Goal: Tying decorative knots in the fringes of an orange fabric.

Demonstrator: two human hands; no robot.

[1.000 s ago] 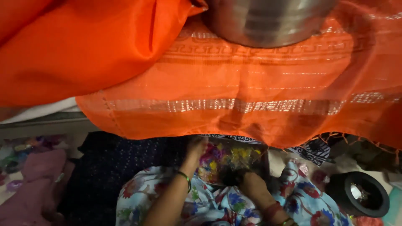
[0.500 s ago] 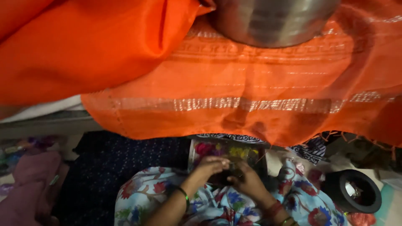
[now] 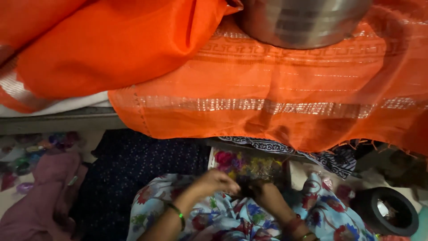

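Low in the head view my left hand [image 3: 214,183] and my right hand [image 3: 264,193] meet over my lap, which is covered in blue floral cloth [image 3: 223,218]. Between the fingertips of both hands sits a small dark bundle [image 3: 245,187], perhaps thread or tassel; its exact kind is unclear. Just beyond the hands lies a clear packet of colourful beads or trims [image 3: 249,165]. A green bangle is on my left wrist, red bangles on my right.
A large orange sari with a silver woven border [image 3: 267,107] drapes over a raised surface, with a steel pot [image 3: 303,20] resting on it. Dark dotted cloth [image 3: 147,165] and pink cloth [image 3: 49,192] lie at left. A round black container [image 3: 388,212] sits at right.
My left hand came down from the colourful packet to meet my right hand, and both now pinch the dark bundle lower over my lap. The view shifted slightly.
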